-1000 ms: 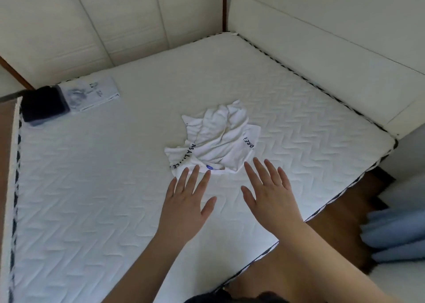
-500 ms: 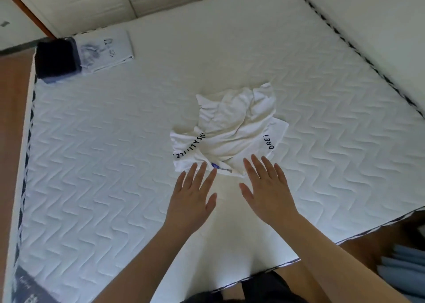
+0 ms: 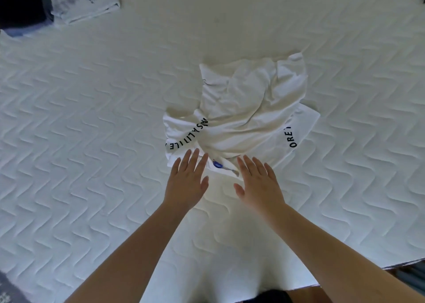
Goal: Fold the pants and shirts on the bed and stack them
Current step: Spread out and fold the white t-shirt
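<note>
Bare mattress (image 3: 92, 141) all round crumpled shirt (image 3: 243, 109) — only folded stack (image 3: 82, 1) far-left corner, well apart.

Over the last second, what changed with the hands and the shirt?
Both hands advanced: the left hand now overlaps the crumpled white shirt at its near edge, and the right hand reaches it. Neither grips anything. The shirt and the folded pile stayed put.
</note>
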Motion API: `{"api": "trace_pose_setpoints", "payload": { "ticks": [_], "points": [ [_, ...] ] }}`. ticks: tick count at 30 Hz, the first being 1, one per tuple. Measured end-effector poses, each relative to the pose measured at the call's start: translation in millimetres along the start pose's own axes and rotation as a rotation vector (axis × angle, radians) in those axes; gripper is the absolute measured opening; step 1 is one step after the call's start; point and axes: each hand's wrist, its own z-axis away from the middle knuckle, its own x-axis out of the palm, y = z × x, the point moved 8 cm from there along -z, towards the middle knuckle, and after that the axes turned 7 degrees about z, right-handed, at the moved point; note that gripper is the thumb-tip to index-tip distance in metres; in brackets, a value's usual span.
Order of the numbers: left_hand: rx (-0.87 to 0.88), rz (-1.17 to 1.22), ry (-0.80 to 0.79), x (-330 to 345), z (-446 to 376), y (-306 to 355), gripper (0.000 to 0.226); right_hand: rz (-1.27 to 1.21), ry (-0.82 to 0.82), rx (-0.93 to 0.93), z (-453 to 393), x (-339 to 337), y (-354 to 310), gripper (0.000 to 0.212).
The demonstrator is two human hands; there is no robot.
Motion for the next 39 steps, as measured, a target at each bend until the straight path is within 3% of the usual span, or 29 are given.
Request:
{"api": "trace_pose_setpoints", "payload": {
  "ticks": [8, 13, 18, 30, 35, 39],
  "points": [
    [0.053, -0.146, -0.179, 78, -68, -41, 0.066, 0.032, -0.13, -0.052, -62, 76, -3, 0.068],
    [0.03, -0.172, -0.207, 90, -94, -60, 0.057, 0.087, -0.126, -0.058, -71, 91, -6, 0.047],
    [0.032, -0.121, -0.157, 81, -95, -69, 0.04, 0.132, -0.083, -0.035, -68, 88, -1, 0.033],
    [0.135, -0.138, -0.163, 68, -43, -49, 0.031, 0.059, 0.002, -0.056, -25, 67, 24, 0.017],
    [0.179, -0.123, -0.201, 54, -20, -29, 0.055, -0.015, 0.155, -0.037, 8, 42, 38, 0.012],
    [0.32, -0.166, -0.089, 29, -6, -11, 0.044, 0.007, 0.191, -0.037, 20, 30, 42, 0.012]
  ]
}}
